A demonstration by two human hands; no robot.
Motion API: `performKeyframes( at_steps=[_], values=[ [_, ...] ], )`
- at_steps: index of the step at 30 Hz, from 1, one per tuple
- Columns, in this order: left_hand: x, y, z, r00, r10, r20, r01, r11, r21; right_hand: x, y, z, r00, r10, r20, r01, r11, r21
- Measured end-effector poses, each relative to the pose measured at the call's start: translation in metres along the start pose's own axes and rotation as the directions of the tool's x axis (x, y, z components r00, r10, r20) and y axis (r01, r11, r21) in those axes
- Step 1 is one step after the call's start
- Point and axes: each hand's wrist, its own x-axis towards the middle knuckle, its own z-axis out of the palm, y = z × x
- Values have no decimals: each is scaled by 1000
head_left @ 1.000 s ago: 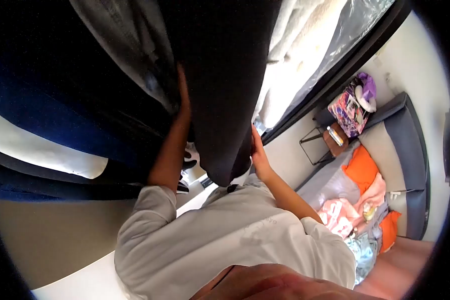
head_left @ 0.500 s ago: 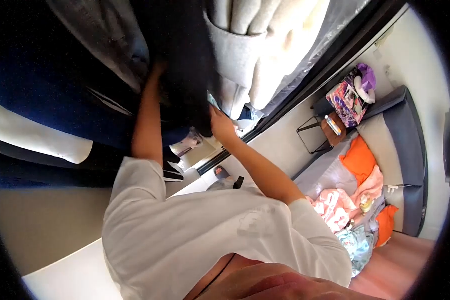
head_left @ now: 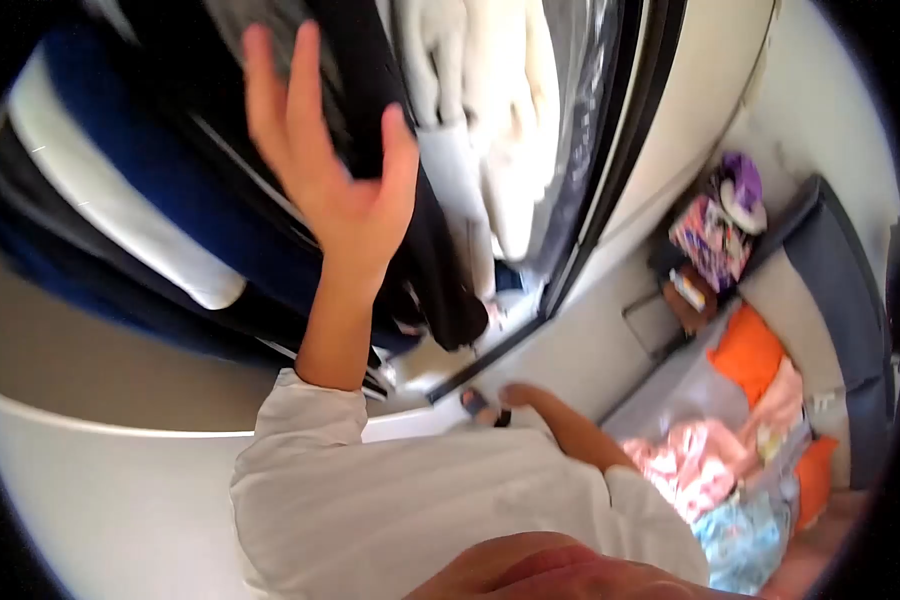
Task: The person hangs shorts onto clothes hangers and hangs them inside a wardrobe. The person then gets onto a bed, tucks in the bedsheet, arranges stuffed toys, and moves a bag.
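My left hand (head_left: 335,165) is raised in front of a row of hanging clothes, its fingers spread and nothing in it. Nearest to it is a long black garment (head_left: 435,275), which hangs just behind the thumb. To the right of that hang a light grey garment (head_left: 455,170) and a cream coat (head_left: 520,140). On the left are a navy garment (head_left: 140,165) and a white one (head_left: 120,210). My right hand (head_left: 518,396) is low beside my body; its fingers are blurred and mostly hidden.
A dark frame edge (head_left: 615,170) borders the clothes on the right. Beyond it stands a grey sofa (head_left: 820,290) with orange cushions (head_left: 748,350), pink cloth (head_left: 695,460) and light blue cloth (head_left: 745,540). A small brown stool (head_left: 685,305) and a patterned bag (head_left: 710,240) are further back.
My left hand has come out from among the dark clothes and spread open. My right hand has left the clothes by the grey garment and dropped towards my body. The view has turned slightly.
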Motion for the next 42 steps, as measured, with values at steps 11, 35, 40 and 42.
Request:
performKeyframes(
  at_steps=[11,35,40,42],
  values=[
    [181,-13,71,974,215,-74,-166,894,416,-178,-65,-187,757,506,-413,-154,753,640],
    [274,-100,86,950,305,-61,-204,759,618,-190,-107,-208,886,417,-203,-93,588,803],
    [265,-46,74,956,285,-70,-174,743,646,-185,-97,-190,864,406,-297,-5,597,802],
    [238,-21,70,925,378,-36,-264,708,655,-196,-103,-186,830,453,-325,26,552,833]
  ],
)
